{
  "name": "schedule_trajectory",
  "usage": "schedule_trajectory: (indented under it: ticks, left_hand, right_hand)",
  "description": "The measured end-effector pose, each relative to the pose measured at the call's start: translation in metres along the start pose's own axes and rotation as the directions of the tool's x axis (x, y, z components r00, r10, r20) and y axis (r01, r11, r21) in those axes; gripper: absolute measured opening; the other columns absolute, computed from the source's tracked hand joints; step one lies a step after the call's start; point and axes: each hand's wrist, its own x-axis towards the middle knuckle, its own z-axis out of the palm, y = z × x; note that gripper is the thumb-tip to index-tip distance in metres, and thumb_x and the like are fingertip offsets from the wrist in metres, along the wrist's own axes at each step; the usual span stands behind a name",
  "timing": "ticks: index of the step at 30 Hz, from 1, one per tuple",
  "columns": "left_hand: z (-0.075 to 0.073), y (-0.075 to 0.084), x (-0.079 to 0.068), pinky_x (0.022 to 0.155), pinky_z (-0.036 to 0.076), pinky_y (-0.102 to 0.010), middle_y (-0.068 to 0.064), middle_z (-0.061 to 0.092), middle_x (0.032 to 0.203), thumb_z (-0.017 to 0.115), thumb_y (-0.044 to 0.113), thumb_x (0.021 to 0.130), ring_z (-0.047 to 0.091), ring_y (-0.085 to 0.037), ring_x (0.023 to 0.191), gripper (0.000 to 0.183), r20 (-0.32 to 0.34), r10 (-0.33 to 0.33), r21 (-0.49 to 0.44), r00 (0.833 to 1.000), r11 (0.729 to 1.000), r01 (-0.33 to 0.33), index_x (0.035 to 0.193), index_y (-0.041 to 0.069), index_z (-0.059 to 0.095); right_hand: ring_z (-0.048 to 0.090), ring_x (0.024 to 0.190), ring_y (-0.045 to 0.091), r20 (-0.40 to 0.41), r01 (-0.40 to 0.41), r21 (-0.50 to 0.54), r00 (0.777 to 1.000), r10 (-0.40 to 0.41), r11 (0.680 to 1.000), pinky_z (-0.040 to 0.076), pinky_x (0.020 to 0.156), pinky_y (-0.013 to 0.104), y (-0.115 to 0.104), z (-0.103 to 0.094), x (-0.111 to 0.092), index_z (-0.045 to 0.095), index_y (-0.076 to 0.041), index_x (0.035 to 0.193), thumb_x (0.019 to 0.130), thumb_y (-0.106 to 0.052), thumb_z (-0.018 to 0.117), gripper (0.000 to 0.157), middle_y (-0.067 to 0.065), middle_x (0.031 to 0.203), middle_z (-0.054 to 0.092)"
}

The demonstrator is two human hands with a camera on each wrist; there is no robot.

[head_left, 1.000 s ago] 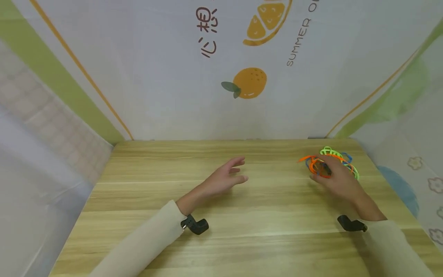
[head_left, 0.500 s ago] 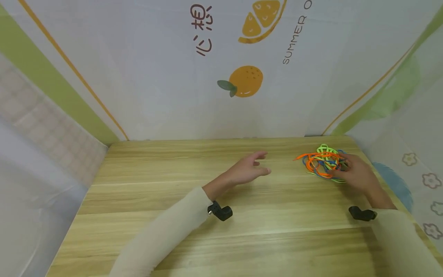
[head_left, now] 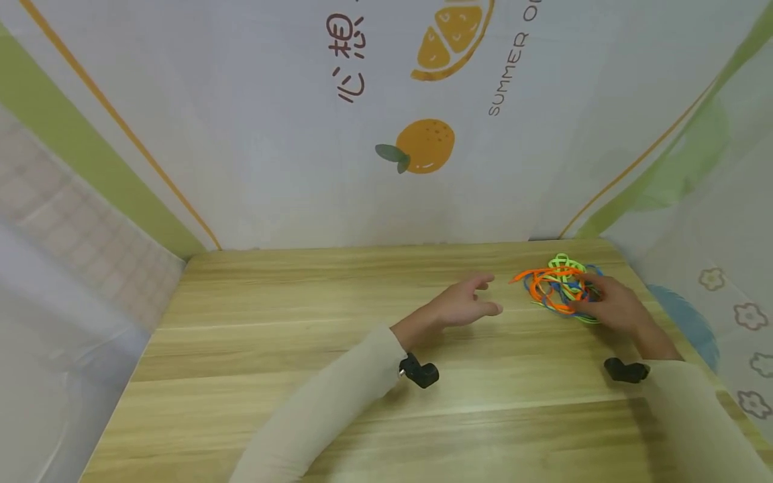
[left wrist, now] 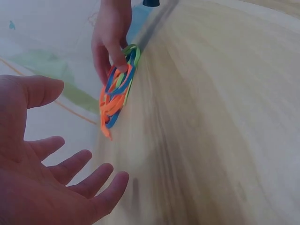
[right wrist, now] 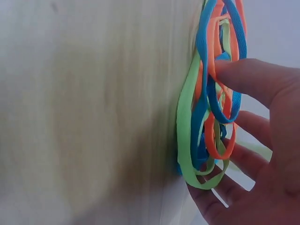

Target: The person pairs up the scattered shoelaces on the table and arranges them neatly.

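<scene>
A tangle of flat shoelaces [head_left: 552,288] in orange, blue and neon green lies near the back right of the wooden table. My right hand [head_left: 619,307] holds its right end; in the right wrist view, the thumb [right wrist: 248,77] presses in among the orange and blue loops while the other fingers curve round the far side. To the left of the tangle, my left hand [head_left: 464,303] hovers over the table with its fingers spread and nothing in them. Its palm and fingertips also show at the left of the left wrist view, apart from the laces.
The wooden table [head_left: 272,362] meets a white printed cloth [head_left: 290,174] along its back edge. More cloth hangs down at the left and right sides. Each wrist carries a small black camera, such as the left wrist camera [head_left: 419,372].
My left hand has moved right across the table toward the laces. My right hand shifted from over the middle of the tangle to its right end, then stayed nearly still.
</scene>
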Motion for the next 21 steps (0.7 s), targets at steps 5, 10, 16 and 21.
schedule_trajectory:
  ticks: [5, 10, 16, 21]
  left_hand:
    - [0.003, -0.001, 0.000, 0.116, 0.048, -0.045, -0.008, 0.046, 0.170, 0.067, 0.039, 0.108, 0.049, -0.031, 0.152, 0.073, 0.001, -0.006, 0.013, 1.000, 1.000, 0.006, 0.172, 0.017, 0.038]
    - [0.003, -0.005, 0.002, 0.114, 0.050, -0.043, -0.008, 0.049, 0.168, 0.069, 0.038, 0.107, 0.053, -0.029, 0.149, 0.071, -0.021, -0.021, 0.064, 1.000, 0.998, 0.022, 0.170, 0.017, 0.043]
    - [0.003, -0.009, 0.001, 0.110, 0.051, -0.039, -0.009, 0.054, 0.164, 0.070, 0.036, 0.105, 0.060, -0.025, 0.139, 0.070, -0.051, -0.034, 0.186, 0.998, 0.982, 0.043, 0.167, 0.015, 0.047]
    - [-0.001, -0.014, -0.003, 0.111, 0.050, -0.037, -0.011, 0.056, 0.162, 0.072, 0.033, 0.102, 0.060, -0.025, 0.141, 0.072, -0.067, -0.045, 0.194, 0.997, 0.979, 0.058, 0.167, 0.013, 0.047]
  right_hand:
    - [0.059, 0.105, 0.043, 0.014, 0.011, -0.015, 1.000, -0.011, 1.000, 0.048, 0.086, 0.056, -0.009, 0.007, 0.001, 0.048, 0.014, 0.155, 0.100, -0.027, 0.080, 0.075, 0.041, 0.140, 0.057]
    - [0.059, 0.099, 0.036, 0.025, 0.071, 0.003, 0.997, -0.071, 0.997, 0.049, 0.083, 0.049, -0.024, 0.017, 0.003, 0.051, 0.015, 0.152, 0.096, -0.022, 0.086, 0.076, 0.036, 0.133, 0.063]
    - [0.065, 0.110, 0.043, 0.037, 0.168, 0.044, 0.985, -0.169, 0.985, 0.053, 0.087, 0.052, -0.050, 0.029, 0.000, 0.053, 0.014, 0.152, 0.096, -0.017, 0.087, 0.073, 0.037, 0.139, 0.061]
    - [0.067, 0.112, 0.043, 0.042, 0.218, 0.072, 0.974, -0.222, 0.973, 0.056, 0.088, 0.051, -0.069, 0.039, -0.004, 0.056, 0.013, 0.149, 0.093, -0.014, 0.090, 0.071, 0.035, 0.138, 0.063]
